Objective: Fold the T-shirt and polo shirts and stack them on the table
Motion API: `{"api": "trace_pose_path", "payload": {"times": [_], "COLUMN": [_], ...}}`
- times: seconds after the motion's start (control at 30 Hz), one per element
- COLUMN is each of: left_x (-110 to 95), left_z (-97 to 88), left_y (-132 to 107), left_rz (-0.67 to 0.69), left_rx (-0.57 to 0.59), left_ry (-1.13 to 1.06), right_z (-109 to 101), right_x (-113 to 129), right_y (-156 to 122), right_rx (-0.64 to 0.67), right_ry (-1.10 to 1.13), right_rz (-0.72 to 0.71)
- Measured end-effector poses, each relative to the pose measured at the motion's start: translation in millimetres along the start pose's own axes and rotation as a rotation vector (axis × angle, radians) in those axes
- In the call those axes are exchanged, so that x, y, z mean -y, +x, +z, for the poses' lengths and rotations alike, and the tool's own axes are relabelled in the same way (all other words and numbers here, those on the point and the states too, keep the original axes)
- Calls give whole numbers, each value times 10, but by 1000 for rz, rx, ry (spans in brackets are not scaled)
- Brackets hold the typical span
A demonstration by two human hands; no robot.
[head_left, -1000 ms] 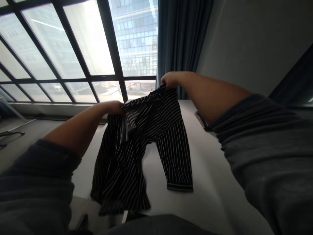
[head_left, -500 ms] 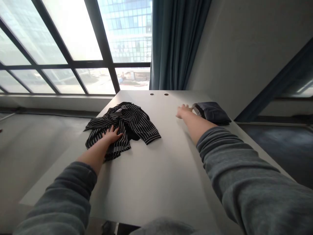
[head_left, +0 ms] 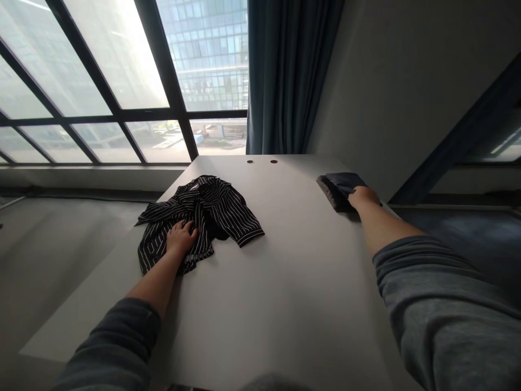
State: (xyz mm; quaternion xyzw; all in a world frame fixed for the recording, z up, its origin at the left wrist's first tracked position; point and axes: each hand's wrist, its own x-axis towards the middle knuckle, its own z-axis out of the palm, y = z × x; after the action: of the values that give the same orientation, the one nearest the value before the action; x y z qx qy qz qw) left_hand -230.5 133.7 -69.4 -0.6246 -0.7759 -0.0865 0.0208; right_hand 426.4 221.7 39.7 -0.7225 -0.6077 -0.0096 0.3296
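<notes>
A black shirt with thin white stripes (head_left: 215,209) lies crumpled on the left part of the white table (head_left: 285,260). My left hand (head_left: 181,237) rests on its near edge, palm down, fingers loosely spread on the fabric. A folded dark grey cloth (head_left: 337,184) sits at the table's right edge near the wall. My right hand (head_left: 363,196) is on the cloth's near corner with its fingers curled over it. Grey sleeves cover both forearms.
Two small round holes (head_left: 261,161) mark the table's far end. Behind it are a large window with dark frames (head_left: 163,108) and a blue-grey curtain (head_left: 285,76). A grey wall runs along the right side. Bare floor lies to the left.
A second ago both hands held the striped shirt up in the air. It now lies on the table under my left hand, and my right hand has moved right onto the folded dark cloth.
</notes>
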Motion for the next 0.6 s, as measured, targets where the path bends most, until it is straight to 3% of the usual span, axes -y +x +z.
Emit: {"api": "trace_pose_path", "payload": {"times": [0.13, 0.2, 0.3, 0.37, 0.47, 0.6], "left_x": [-42, -100, -302, -544, -1052, -1758], "left_z": [-72, -126, -195, -217, -241, -421], "left_y": [-40, -96, -262, -429, -735, -1116], "left_rz": [-12, -56, -101, -60, 122, 411], "left_rx": [-11, -67, -190, -224, -176, -54], "left_ry": [-7, -20, -48, -89, -208, -468], "right_z": [-250, -441, -777, -1007, -1328, -1697], "right_x": [25, 129, 429, 713, 1207, 1808], "right_y": [235, 334, 372, 294, 50, -331], "right_rx": [-144, -224, -273, -255, -205, -188], "right_ry": [-107, -118, -78, -19, 68, 192], "right_rz": [209, 177, -10, -171, -330, -374]}}
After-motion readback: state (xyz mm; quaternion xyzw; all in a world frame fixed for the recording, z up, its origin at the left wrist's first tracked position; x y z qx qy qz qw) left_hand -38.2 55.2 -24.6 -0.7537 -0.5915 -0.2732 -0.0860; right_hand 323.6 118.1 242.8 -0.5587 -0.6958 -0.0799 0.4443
